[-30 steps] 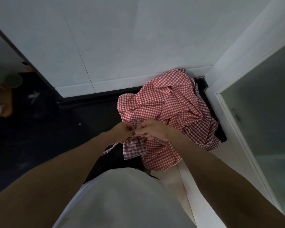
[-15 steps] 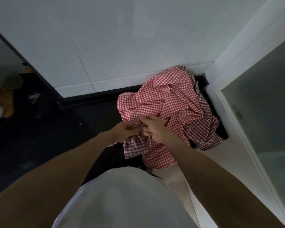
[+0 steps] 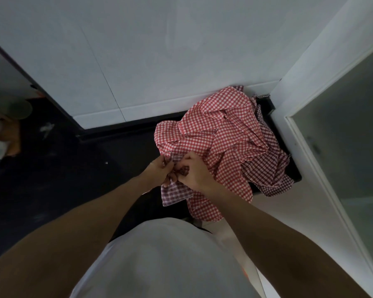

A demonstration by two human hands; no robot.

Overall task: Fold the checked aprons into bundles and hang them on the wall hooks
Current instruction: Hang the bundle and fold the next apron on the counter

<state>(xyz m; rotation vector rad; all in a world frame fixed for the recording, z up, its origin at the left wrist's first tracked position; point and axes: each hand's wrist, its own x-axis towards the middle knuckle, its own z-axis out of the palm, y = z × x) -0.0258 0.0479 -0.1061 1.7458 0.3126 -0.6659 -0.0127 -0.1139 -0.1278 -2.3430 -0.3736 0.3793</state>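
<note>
A heap of red-and-white checked aprons (image 3: 222, 134) lies on a dark tray (image 3: 293, 171) in the corner by the wall. Darker purple-checked cloth (image 3: 269, 168) shows at the heap's right side. My left hand (image 3: 157, 171) and my right hand (image 3: 194, 173) meet at the heap's near left edge. Both pinch a small purple-checked apron bundle (image 3: 174, 192), whose loose end hangs below my fingers. No wall hooks are in view.
A white panelled wall (image 3: 159, 50) rises straight ahead, with a white door frame (image 3: 323, 67) and a glass panel (image 3: 349, 130) on the right. Dark floor (image 3: 52, 179) spreads to the left, with dim objects (image 3: 7, 125) at the far left edge.
Both hands have moved up and slightly forward on the bundle. My right hand has shifted over the cloth beside my left. The heap on the tray has barely moved.
</note>
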